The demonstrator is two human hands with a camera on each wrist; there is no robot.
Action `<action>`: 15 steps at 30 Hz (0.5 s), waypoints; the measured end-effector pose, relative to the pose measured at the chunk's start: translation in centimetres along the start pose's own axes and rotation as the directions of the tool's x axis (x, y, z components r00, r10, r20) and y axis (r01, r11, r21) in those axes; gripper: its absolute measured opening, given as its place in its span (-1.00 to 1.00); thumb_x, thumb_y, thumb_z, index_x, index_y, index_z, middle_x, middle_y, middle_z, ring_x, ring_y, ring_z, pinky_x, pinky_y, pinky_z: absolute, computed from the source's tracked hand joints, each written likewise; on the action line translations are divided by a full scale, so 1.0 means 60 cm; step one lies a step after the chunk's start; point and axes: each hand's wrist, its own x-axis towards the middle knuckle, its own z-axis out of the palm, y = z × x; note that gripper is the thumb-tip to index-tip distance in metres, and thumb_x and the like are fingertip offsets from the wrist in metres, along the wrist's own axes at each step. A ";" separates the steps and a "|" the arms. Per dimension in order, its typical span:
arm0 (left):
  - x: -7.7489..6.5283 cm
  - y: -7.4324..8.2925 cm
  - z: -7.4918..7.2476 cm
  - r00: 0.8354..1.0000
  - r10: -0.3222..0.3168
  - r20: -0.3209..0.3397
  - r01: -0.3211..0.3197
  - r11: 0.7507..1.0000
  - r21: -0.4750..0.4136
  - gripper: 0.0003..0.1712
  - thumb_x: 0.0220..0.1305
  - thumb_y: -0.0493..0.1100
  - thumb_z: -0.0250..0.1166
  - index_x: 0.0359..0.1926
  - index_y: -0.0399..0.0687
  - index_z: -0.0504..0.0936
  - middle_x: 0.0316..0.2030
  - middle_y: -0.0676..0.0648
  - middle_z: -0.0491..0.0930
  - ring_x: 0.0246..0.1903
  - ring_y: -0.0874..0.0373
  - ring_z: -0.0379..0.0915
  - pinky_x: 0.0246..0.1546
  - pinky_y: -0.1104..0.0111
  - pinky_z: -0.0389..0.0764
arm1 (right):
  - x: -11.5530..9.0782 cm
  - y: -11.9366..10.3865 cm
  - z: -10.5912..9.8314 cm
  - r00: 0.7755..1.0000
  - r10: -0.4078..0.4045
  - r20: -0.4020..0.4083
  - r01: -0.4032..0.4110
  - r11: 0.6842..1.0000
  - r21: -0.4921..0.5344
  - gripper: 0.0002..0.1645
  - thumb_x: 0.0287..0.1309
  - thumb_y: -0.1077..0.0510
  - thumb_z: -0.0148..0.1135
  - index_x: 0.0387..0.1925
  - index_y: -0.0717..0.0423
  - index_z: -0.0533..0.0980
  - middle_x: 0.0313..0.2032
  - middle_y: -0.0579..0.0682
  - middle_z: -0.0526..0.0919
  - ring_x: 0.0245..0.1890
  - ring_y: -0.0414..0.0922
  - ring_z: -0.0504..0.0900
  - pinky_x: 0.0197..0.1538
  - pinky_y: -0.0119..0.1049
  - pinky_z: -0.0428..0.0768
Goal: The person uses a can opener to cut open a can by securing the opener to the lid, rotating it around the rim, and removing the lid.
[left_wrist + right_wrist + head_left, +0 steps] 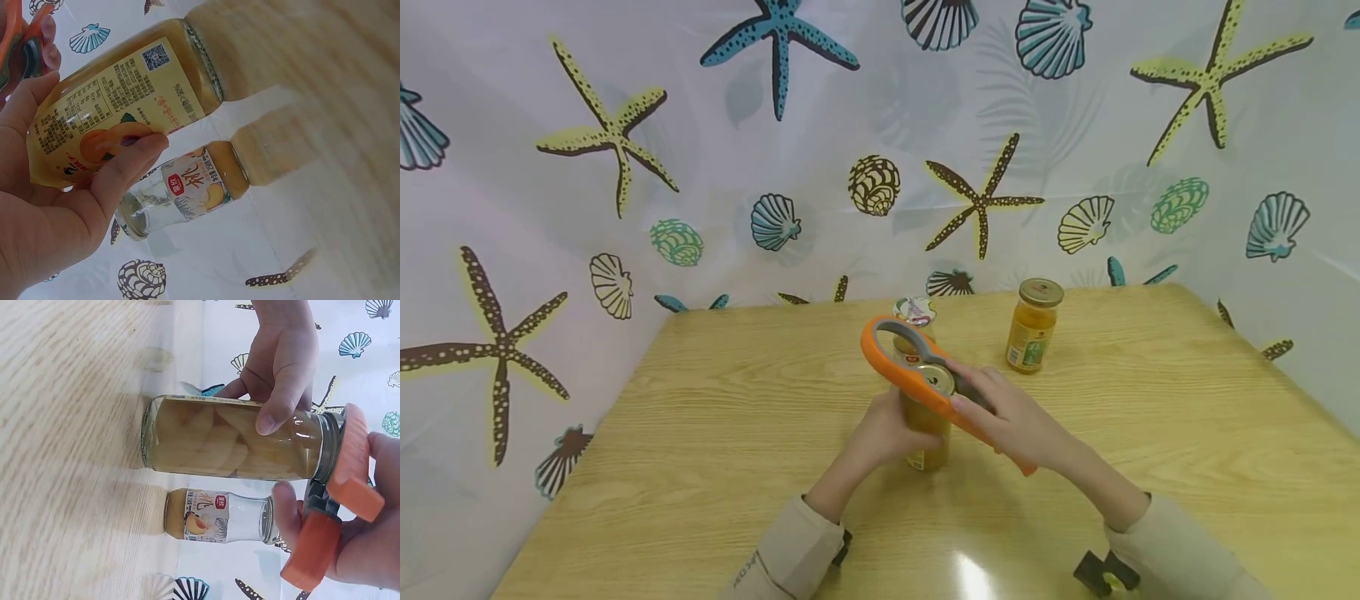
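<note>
A tall glass jar of fruit pieces point(219, 437) stands upright on the table, its label point(112, 119) showing a peach picture. Round its body, the left hand point(883, 429) grips with fingers on one side and thumb on the other. My right hand point(1018, 421) holds an orange and grey jar opener point(887, 360) by its handles. The opener lies across the jar's top, its inner opening around the metal lid point(937, 380). In the right wrist view its orange handle point(312, 550) is beside the lid end.
Close behind the gripped jar is a smaller, partly filled jar point(209, 515) with a printed lid point(914, 310). Another lidded jar with yellow contents point(1032, 329) stands farther back to the right. The wooden table point(737, 417) meets a shell-patterned curtain point(820, 150) at its back edge.
</note>
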 end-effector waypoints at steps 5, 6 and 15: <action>-0.001 0.001 0.000 1.000 0.009 0.007 -0.009 1.000 0.004 -0.21 -0.14 -0.27 0.40 0.19 -0.15 0.30 0.02 -0.08 0.47 -0.03 0.04 0.42 -0.02 0.16 0.46 | 0.004 0.006 -0.004 0.999 -0.024 0.033 0.022 0.997 0.077 -0.40 0.34 -0.03 -0.07 0.33 0.06 0.15 0.16 0.13 0.35 0.03 -0.01 0.39 -0.02 -0.06 0.43; -0.002 0.002 0.000 1.000 0.007 0.008 -0.007 1.000 0.003 -0.20 -0.14 -0.27 0.40 0.20 -0.14 0.29 0.02 -0.08 0.47 -0.03 0.04 0.42 -0.02 0.16 0.46 | 0.005 0.008 -0.004 0.998 -0.024 0.049 0.018 0.994 0.104 -0.40 0.34 -0.02 -0.07 0.34 0.06 0.14 0.18 0.15 0.34 0.06 0.01 0.39 0.02 -0.04 0.42; -0.001 0.003 0.001 1.000 0.012 0.008 -0.012 1.000 -0.014 -0.16 -0.14 -0.28 0.40 0.23 -0.13 0.25 0.05 -0.08 0.45 -0.01 0.05 0.40 -0.01 0.14 0.44 | 0.012 0.019 -0.010 0.983 -0.049 0.177 0.006 0.972 0.236 -0.42 0.41 0.04 -0.22 0.36 0.11 0.00 0.19 0.25 0.29 0.02 0.04 0.42 0.01 -0.08 0.44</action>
